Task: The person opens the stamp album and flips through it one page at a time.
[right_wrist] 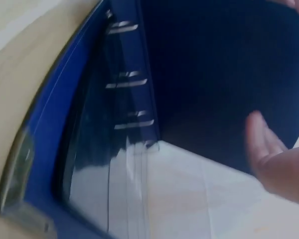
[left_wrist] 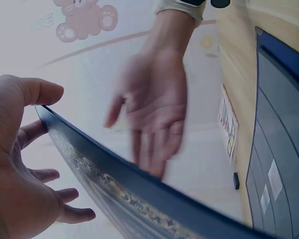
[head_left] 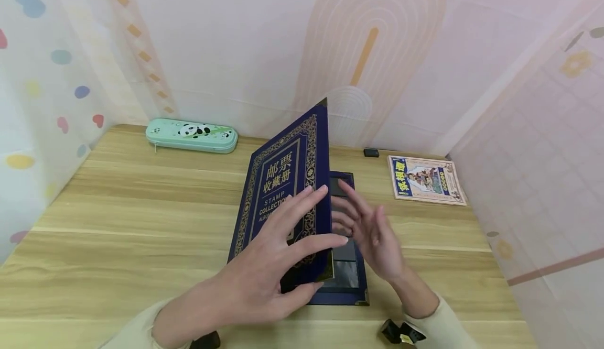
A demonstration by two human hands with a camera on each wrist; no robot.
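The left hand (head_left: 264, 270), spread wide, touches the raised cover (head_left: 278, 176) of a navy-blue, gold-patterned stamp album (head_left: 341, 298). The right hand (head_left: 375, 236) — fingers loosely extended — is just right of the cover.

We are seeing the album (head_left: 278, 176) resting on the table (head_left: 118, 233), the pencil case (head_left: 191, 137) lying behind it leftward, the booklet (head_left: 427, 180) lying rightward.
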